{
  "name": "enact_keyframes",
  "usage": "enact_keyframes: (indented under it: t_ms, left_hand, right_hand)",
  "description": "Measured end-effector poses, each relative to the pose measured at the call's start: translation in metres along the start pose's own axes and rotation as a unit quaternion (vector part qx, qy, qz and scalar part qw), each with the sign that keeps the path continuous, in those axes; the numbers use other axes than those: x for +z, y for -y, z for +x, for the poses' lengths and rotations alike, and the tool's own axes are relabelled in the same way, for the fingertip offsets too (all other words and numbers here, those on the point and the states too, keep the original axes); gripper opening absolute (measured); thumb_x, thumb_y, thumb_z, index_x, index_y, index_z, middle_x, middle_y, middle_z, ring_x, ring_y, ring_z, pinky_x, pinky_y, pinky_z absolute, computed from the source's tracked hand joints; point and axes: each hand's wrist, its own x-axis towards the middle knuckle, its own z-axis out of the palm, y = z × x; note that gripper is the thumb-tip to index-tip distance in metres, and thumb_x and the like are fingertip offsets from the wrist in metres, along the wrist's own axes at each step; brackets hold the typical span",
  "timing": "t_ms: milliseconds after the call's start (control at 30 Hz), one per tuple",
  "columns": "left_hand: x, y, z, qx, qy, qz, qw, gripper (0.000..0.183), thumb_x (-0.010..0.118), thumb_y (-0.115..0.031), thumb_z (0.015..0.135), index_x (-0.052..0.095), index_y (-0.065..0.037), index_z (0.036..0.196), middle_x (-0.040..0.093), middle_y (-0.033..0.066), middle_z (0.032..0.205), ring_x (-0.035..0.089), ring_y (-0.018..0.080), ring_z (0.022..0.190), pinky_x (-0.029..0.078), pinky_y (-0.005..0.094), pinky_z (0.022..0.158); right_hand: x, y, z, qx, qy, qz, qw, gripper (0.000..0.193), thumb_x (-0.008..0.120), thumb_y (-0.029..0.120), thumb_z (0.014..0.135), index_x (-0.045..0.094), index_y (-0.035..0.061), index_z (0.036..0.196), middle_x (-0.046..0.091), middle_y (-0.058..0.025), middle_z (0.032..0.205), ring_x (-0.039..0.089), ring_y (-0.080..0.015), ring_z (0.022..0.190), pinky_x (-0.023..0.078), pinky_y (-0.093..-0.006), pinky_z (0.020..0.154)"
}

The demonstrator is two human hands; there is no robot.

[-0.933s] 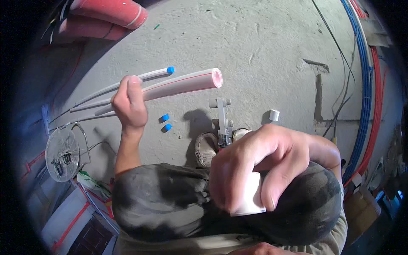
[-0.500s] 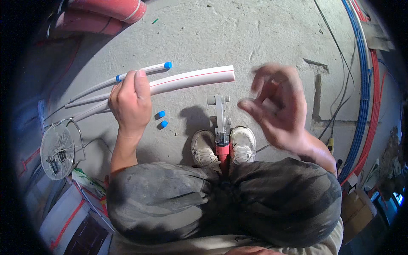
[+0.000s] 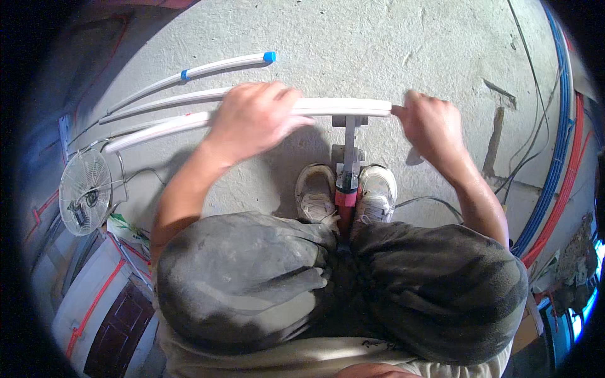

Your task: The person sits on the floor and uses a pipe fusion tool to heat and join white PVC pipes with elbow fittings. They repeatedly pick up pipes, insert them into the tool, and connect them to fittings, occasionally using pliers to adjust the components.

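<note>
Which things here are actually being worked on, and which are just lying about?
In use: white pipe, gripped by left hand and right hand; grey and red tool standing between the shoes.

Lying about: blue-capped pipe, small fan, red and blue wall pipes.

The floor was rough grey concrete, brightly lit. A round wire-caged fan stood at the left. Blue and red conduit pipes ran along the right edge beside thin black cables.
</note>
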Motion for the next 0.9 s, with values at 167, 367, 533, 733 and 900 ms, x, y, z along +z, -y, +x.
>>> enact_keyframes:
  t_ms: [167,367,533,733,900]
  left_hand:
    - [0.021,0.051,-0.058,-0.126,0.116,-0.052,0.984,0.025,0.066,-0.009,0.084,0.062,-0.006,0.108,0.066,0.0173,0.092,0.067,0.0422,0.086,0.052,0.0515,0.073]
    - [0.069,0.063,-0.059,-0.303,0.192,-0.074,0.931,0.02,0.057,-0.005,0.085,0.064,-0.007,0.104,0.071,0.0199,0.102,0.068,0.0448,0.101,0.054,0.0558,0.084]
    - [0.062,0.062,-0.073,-0.246,0.043,-0.005,0.968,0.015,0.062,-0.006,0.075,0.06,-0.004,0.089,0.065,0.0168,0.091,0.064,0.0399,0.095,0.049,0.0517,0.085]
    - [0.063,0.051,-0.1,-0.226,-0.013,-0.025,0.974,0.02,0.069,-0.009,0.07,0.059,-0.005,0.087,0.062,0.0134,0.088,0.063,0.0363,0.088,0.047,0.0478,0.078]
    - [0.087,0.051,-0.1,-0.109,-0.017,-0.089,0.99,0.016,0.067,-0.012,0.075,0.059,-0.006,0.088,0.061,0.0109,0.088,0.064,0.0337,0.091,0.047,0.048,0.083]
  right_hand:
    - [0.039,-0.054,-0.015,0.314,0.166,0.526,0.773,0.048,0.07,0.05,0.097,0.068,0.0032,0.104,0.066,-0.0071,0.086,0.065,-0.0188,0.076,0.052,-0.0375,0.064]
    - [0.09,-0.028,-0.041,0.19,0.167,0.704,0.663,0.04,0.065,0.005,0.097,0.058,-0.0029,0.135,0.066,-0.0097,0.118,0.065,-0.019,0.107,0.052,-0.0337,0.096]
    - [0.087,-0.014,-0.045,0.225,0.166,0.7,0.657,0.043,0.063,0.02,0.104,0.057,-0.0065,0.138,0.07,-0.0124,0.109,0.069,-0.0203,0.094,0.055,-0.0346,0.086]
    - [0.084,-0.007,-0.041,0.258,0.183,0.699,0.641,0.046,0.056,0.043,0.107,0.063,-0.001,0.117,0.062,-0.0045,0.08,0.056,-0.0128,0.06,0.045,-0.0277,0.052]
    - [0.082,-0.002,-0.04,0.24,0.18,0.699,0.65,0.046,0.064,0.036,0.103,0.062,-0.0052,0.124,0.062,-0.0043,0.085,0.057,-0.0124,0.071,0.047,-0.0293,0.063]
